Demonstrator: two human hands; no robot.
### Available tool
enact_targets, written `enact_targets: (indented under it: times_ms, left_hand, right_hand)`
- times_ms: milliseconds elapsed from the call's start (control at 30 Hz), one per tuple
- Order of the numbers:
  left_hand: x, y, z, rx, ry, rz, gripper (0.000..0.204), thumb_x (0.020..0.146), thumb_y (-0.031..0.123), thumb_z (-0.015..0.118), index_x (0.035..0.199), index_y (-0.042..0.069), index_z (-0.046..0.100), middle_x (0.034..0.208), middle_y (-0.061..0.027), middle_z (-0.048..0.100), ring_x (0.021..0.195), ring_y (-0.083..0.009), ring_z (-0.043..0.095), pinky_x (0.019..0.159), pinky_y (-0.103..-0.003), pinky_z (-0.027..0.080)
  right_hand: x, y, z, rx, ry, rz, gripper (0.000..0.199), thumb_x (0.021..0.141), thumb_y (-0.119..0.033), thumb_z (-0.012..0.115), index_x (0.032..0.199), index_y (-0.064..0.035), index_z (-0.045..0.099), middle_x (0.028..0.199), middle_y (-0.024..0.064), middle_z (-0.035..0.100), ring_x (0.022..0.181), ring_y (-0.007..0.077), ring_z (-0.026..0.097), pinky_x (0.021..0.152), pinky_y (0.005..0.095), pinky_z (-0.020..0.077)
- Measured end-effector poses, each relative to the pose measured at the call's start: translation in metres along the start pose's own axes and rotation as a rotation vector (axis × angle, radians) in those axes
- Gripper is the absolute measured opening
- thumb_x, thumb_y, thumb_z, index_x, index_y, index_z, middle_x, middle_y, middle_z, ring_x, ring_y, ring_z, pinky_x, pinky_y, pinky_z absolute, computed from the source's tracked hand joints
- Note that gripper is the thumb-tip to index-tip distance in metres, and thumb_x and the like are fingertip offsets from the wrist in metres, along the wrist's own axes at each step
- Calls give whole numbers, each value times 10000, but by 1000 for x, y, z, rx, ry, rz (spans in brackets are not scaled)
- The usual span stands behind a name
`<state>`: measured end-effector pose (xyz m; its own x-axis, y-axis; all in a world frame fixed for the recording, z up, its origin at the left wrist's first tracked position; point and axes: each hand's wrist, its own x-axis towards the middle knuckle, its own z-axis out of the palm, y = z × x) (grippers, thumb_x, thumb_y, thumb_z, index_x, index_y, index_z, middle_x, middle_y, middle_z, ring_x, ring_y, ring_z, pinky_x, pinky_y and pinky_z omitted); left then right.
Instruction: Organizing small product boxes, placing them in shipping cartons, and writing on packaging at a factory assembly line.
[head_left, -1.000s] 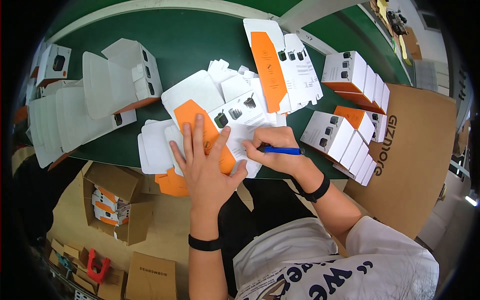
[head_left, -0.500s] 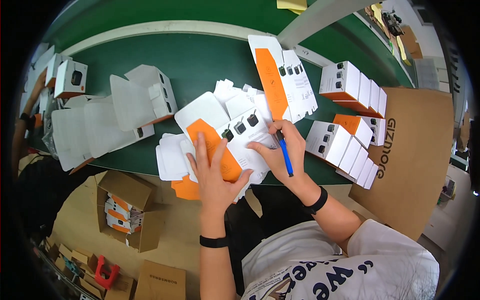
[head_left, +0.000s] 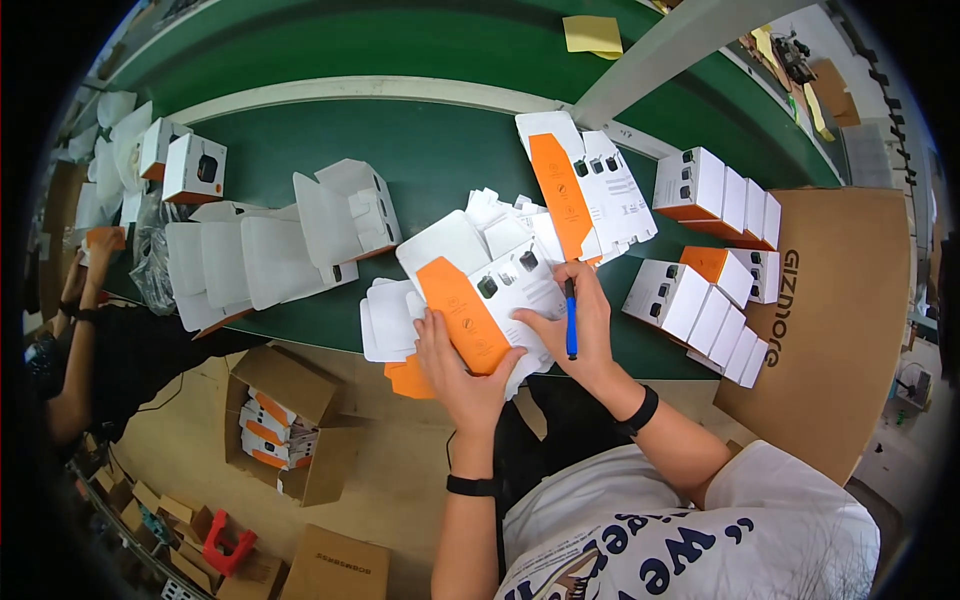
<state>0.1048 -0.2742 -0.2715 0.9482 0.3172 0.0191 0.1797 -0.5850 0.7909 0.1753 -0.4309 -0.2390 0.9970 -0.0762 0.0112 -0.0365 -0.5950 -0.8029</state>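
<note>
A flat, unfolded white-and-orange box blank point(head_left: 468, 310) lies on top of a loose pile of similar blanks at the table's near edge. My left hand point(head_left: 462, 378) rests over its orange panel with fingers apart and the thumb spread to the right. Held in my right hand point(head_left: 585, 330) is a blue pen point(head_left: 571, 322), its blue end pointing toward me. The thumb of that hand reaches onto the printed white side of the blank. Just beyond lie more flat box blanks point(head_left: 562, 195), orange panel up.
Open white boxes point(head_left: 275, 260) stand in a row at left, near finished boxes point(head_left: 195, 168). Stacked closed boxes point(head_left: 690, 305) sit at right beside a large brown cardboard sheet point(head_left: 840, 300). A carton point(head_left: 335, 460) of blanks is on the floor. A co-worker's hands point(head_left: 95, 250) work far left.
The view has swung left, so the scene sits further right. My left fingers have drawn back toward the orange panel's left edge. The pen stays in my right hand.
</note>
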Motion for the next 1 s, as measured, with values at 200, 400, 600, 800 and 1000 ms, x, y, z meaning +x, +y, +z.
enact_targets:
  times_ms: [200,400,600,800,1000]
  left_hand:
    - [-6,12,-1,45,35,24,876,711,225,942,1447,-11,529,1517,-200,520,1464,-444,388,1171,-525,326]
    - [3,17,-10,40,207,-107,688,722,122,916,1327,-26,624,1328,-156,636,1241,-384,565,1079,-482,429]
    - [1,39,-24,-3,208,-79,606,755,77,861,1306,-13,624,1276,-161,653,1179,-342,596,1014,-457,475]
    - [32,32,-29,-16,-214,210,693,795,228,803,1435,79,582,1545,-162,508,1455,-397,426,1188,-522,301]
    - [48,26,-14,343,-417,283,861,707,501,868,1473,235,578,1633,-83,403,1526,-368,314,1237,-645,114]
  right_hand:
    - [-14,3,2,109,-60,29,595,681,-103,936,1097,-40,514,1037,147,593,850,294,577,782,366,508]
    - [-11,7,0,156,-59,-6,565,708,-53,909,1104,-50,506,1130,155,633,876,207,593,778,313,516]
    - [-7,-1,-21,450,12,89,484,766,8,857,1083,-68,500,1229,139,619,970,144,602,814,274,519]
    - [58,16,-104,453,356,-39,498,798,179,719,1139,-80,466,1213,95,564,914,91,566,819,249,518]
    - [42,-9,-94,98,189,13,380,1081,-334,443,948,-24,619,911,22,546,860,106,483,741,269,385]
